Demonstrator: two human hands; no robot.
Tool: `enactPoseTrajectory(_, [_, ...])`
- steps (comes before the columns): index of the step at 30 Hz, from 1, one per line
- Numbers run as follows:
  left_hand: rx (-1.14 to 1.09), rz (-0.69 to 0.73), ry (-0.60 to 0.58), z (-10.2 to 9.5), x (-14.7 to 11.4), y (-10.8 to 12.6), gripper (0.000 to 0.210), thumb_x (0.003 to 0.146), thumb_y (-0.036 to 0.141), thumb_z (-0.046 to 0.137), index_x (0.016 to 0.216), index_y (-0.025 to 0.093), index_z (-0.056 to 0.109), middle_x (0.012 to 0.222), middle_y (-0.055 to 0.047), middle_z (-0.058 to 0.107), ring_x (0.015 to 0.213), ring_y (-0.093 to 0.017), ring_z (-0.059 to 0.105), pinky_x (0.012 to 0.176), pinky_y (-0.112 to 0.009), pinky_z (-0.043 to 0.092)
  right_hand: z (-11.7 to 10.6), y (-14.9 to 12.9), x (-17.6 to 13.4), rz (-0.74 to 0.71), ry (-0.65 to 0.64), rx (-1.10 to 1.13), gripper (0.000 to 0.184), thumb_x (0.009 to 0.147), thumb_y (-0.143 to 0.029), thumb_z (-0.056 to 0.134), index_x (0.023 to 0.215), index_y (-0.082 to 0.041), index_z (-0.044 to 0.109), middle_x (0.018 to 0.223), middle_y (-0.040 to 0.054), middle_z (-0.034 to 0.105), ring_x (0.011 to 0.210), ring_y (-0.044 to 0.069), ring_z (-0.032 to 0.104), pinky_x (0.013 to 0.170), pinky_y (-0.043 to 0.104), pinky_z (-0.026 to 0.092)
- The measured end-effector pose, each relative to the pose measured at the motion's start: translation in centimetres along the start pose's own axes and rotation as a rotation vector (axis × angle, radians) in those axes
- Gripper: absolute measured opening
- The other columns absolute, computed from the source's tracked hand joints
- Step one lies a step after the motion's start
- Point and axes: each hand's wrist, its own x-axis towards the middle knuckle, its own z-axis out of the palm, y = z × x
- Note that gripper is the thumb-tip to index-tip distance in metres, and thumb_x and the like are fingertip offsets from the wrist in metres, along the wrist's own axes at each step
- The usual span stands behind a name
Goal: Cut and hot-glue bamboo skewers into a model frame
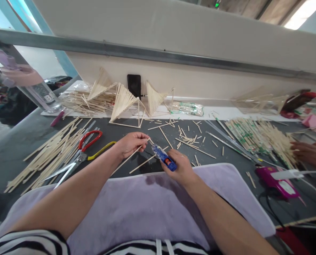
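My left hand [133,144] pinches a thin wooden stick [125,161] that slants down toward me. In my right hand [181,165] is a blue glue gun [163,156], its nozzle close to the stick's upper end at my left fingertips. Whether the nozzle touches the wood I cannot tell. Another stick [143,165] lies on the dark table below the gun. Beyond my hands stand a twisted stick frame [124,102] and a similar one [154,99]. Short cut pieces [187,139] are scattered to the right of the gun.
Red-and-yellow-handled scissors [80,156] and long sticks [48,152] lie left. A lilac cloth [136,212] covers the near edge. Rightward are bundled sticks [243,132], a magenta power strip [277,182] with cables and another person's hand [309,152]. A bottle [32,83] stands far left.
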Motion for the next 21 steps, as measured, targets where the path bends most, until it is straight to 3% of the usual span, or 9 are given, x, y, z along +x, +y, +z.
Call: enactPoseTrajectory(21, [-0.036,0.029,-0.053,0.44,-0.26,0.09,0.019,0.071,0.010,0.063,0.088,0.011,0.054,0.061,0.001,0.054,0.049,-0.007,0.050,0.042,-0.018,0.040,0.37,0.13,0.02,0.059,0.042,-0.043,0.009,0.068,-0.024,0.054,0.064,-0.020,0.047,0.065,0.0015,0.052,0.061,0.014,0.048,0.059,0.024,0.036])
